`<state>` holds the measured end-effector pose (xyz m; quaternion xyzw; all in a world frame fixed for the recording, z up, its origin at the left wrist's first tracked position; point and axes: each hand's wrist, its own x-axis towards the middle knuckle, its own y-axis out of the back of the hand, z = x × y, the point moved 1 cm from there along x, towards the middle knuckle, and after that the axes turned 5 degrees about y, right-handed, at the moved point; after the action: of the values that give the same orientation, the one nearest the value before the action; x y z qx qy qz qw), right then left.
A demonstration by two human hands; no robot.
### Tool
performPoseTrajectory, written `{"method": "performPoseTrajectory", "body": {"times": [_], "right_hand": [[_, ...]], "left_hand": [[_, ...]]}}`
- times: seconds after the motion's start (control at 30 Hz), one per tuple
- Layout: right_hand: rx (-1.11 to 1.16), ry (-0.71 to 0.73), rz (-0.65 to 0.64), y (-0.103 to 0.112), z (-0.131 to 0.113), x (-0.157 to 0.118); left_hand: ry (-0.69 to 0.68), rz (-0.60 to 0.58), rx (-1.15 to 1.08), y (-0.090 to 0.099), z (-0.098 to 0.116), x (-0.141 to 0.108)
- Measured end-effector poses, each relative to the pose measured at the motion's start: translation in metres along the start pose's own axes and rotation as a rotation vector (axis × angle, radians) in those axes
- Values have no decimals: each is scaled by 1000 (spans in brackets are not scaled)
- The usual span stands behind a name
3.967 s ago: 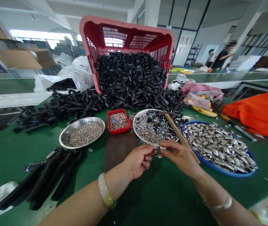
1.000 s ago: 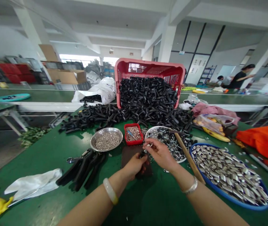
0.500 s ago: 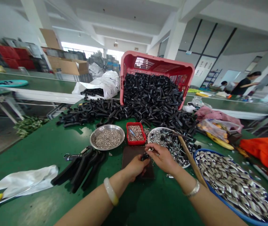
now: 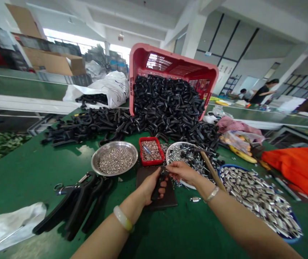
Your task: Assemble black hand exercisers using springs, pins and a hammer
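Note:
My left hand (image 4: pixel 151 186) is wrapped round a black handle-shaped part (image 4: pixel 157 187), held tilted above a dark square block (image 4: pixel 171 199). The fingers of my right hand (image 4: pixel 180 170) are pinched at the upper end of that part; whatever lies between them is too small to make out. Just beyond the block is a red tray (image 4: pixel 140 153) of small metal pieces with a blue-handled tool on them. A metal bowl (image 4: pixel 95 158) of small rivets stands to its left, and a white bowl (image 4: pixel 187 185) of bolts to its right.
A pink crate (image 4: pixel 174 54) spills black parts (image 4: pixel 167 104) across the back. Black handles (image 4: pixel 75 205) lie left. A wooden stick (image 4: pixel 212 169) leans over the white bowl; a blue basin (image 4: pixel 295 235) of metal pieces stands right. A person (image 4: pixel 262 92) is far back right.
The view has shifted, so the table things sit further left and the block shows larger. My left hand has turned the black part, showing more of its length. My right fingers remain at its top end.

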<state>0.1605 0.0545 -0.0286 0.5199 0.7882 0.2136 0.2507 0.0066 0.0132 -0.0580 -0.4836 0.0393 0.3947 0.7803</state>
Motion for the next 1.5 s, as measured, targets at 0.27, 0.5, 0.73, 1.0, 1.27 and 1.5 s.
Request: {"method": "performPoseTrajectory", "body": {"times": [0.27, 0.5, 0.73, 1.0, 1.27, 1.5], "right_hand": [[-731, 43, 216, 76, 27, 18], [-842, 167, 142, 56, 37, 47], [-894, 182, 153, 54, 30, 60], [-867, 182, 198, 36, 25, 39], [-811, 161, 152, 52, 40, 61], [-700, 222, 248, 49, 28, 47]], "left_hand": [[53, -157, -485, 11, 14, 22], [14, -250, -528, 18, 11, 20], [-10, -261, -495, 17, 11, 22], [-32, -218, -448, 14, 11, 22], [-13, -262, -464, 14, 11, 22], [-13, -274, -462, 15, 10, 22]]}}
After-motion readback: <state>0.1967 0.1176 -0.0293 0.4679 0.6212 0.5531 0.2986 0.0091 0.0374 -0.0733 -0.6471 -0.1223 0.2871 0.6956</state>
